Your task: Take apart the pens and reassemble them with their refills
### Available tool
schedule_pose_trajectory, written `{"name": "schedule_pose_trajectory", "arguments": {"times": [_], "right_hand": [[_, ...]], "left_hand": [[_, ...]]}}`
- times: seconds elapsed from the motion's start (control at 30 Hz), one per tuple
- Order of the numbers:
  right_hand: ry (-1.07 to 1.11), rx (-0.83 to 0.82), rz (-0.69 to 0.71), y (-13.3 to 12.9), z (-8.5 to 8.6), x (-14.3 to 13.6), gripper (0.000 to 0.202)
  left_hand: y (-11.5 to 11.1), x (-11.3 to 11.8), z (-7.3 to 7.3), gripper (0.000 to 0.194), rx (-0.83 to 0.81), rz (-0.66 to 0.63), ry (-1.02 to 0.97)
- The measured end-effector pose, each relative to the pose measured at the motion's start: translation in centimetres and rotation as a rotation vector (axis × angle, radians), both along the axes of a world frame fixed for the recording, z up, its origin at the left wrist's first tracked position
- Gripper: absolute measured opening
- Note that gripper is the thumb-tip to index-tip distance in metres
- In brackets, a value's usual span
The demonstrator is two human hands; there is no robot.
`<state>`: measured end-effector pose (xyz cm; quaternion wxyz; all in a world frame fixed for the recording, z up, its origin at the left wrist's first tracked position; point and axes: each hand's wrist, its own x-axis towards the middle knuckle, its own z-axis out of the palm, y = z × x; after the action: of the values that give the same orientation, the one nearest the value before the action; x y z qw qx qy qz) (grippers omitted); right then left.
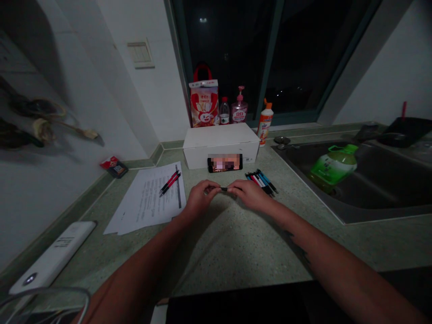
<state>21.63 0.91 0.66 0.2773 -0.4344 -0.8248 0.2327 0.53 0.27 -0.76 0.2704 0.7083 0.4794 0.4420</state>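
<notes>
A slim dark pen (224,189) is held level between my two hands above the counter; most of it is hidden by the fingers. My left hand (204,194) pinches one end and my right hand (248,192) is closed on the other. Just beyond my right hand lies a group of several pens (262,181) in black, red, white and blue. To the left, red-and-black pens (170,183) rest on printed paper sheets (145,202). Behind my hands a phone (225,163) leans against a white box (219,138).
At the right is a sink (388,180) holding a green-labelled jug (334,166). A pump bottle (239,108), an orange-capped bottle (265,122) and a red bag (204,105) stand near the window. A white power strip-like device (56,256) lies at the left, a small packet (114,166) by the wall.
</notes>
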Motion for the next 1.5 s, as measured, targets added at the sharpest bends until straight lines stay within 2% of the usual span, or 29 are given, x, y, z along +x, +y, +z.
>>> {"name": "schedule_pose_trajectory", "arguments": {"times": [0.13,0.23,0.37,0.5,0.63,0.97,1.17,1.27,1.33,1.43,1.5], "right_hand": [[0.152,-0.022,-0.114,0.5,0.2,0.6,0.016],[0.414,-0.169,-0.221,1.1,0.4,1.1,0.02],[0.764,-0.298,-0.229,1.4,0.4,0.9,0.036],[0.846,-0.351,-0.217,1.2,0.1,0.3,0.046],[0.815,-0.388,-0.219,1.2,-0.1,0.1,0.051],[0.763,-0.316,-0.228,1.0,-0.1,0.1,0.061],[0.807,-0.361,-0.194,0.7,0.1,-0.3,0.084],[0.74,-0.401,-0.123,0.7,-0.2,-0.6,0.072],[0.603,-0.286,-0.195,1.0,-0.2,-0.2,0.058],[0.199,0.049,-0.459,1.7,0.3,1.7,0.045],[-0.065,0.119,-0.619,2.2,0.8,3.5,0.04]], "left_hand": [[0.0,0.1,0.2,0.012,-0.011,0.086,-0.057],[0.1,0.1,0.3,0.012,-0.038,0.12,-0.09],[-0.2,0.5,0.0,0.011,-0.072,0.014,-0.072],[-0.4,0.9,-0.4,0.011,-0.105,-0.071,-0.081],[-0.5,0.9,-0.5,0.009,-0.091,-0.069,-0.083],[-0.6,1.0,-0.6,0.011,-0.095,-0.082,-0.074],[-0.4,0.9,-0.9,0.011,-0.086,-0.091,-0.067],[-0.3,0.8,-0.9,0.014,-0.099,-0.086,-0.05],[-0.2,0.8,-0.9,0.016,-0.106,-0.09,-0.033],[-0.1,0.6,-1.0,0.016,-0.086,-0.097,-0.013],[0.0,0.5,-1.0,0.017,-0.077,-0.093,-0.007]]}}
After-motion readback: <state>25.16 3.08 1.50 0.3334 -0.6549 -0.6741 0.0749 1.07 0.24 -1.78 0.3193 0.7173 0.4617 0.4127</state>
